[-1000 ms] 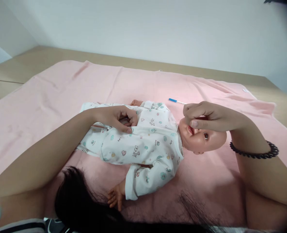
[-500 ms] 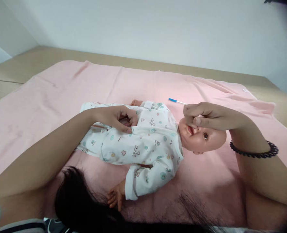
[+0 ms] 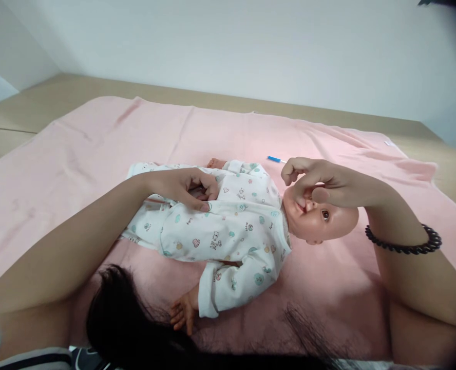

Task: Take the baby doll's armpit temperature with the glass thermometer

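Note:
A baby doll in white patterned clothes lies on its back, with its head to the right. My left hand rests on the doll's belly, its fingers loosely curled and the thumb lying apart on the cloth. Over the doll's face is my right hand. One of its fingers points down and touches the face by the mouth, while the thumb and other fingers are bent and spread apart. This hand partly covers the nose and far side of the face. Neither hand visibly grasps anything.
A pink blanket with creases lies under the doll on a wooden surface. Beyond the doll's head is a thin stick with a blue end, partly behind my right hand. Dark hair hangs in the foreground. A pale wall stands behind.
My right hand's fingers have spread, and one has lifted away from the doll's face toward the blue-ended stick. My left hand and the doll stay in place.

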A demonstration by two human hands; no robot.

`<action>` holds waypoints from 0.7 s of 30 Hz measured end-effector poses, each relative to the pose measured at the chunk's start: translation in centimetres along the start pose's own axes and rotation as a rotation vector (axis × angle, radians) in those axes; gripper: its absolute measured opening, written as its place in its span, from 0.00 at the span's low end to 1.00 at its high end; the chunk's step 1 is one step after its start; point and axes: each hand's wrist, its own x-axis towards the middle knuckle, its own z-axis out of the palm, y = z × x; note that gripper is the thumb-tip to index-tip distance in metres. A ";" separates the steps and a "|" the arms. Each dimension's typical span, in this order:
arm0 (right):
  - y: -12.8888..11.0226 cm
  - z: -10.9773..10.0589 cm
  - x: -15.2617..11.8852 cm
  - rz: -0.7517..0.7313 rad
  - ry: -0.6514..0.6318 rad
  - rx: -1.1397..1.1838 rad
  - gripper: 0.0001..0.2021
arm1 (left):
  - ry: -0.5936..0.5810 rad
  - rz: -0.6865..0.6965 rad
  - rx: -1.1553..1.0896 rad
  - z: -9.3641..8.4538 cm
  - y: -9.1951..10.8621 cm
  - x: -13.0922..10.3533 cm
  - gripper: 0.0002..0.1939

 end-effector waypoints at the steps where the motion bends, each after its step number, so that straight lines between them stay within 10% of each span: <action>1: -0.1 0.0 0.0 0.008 0.006 -0.007 0.34 | 0.000 -0.001 0.002 0.0 0.0 0.0 0.09; 14: -0.7 0.9 0.2 -0.083 0.052 -0.129 0.20 | 0.008 0.040 -0.007 0.1 0.2 0.0 0.10; 21: 0.4 2.4 -0.5 0.121 0.062 -0.144 0.19 | 0.016 0.056 -0.042 0.4 0.0 0.0 0.12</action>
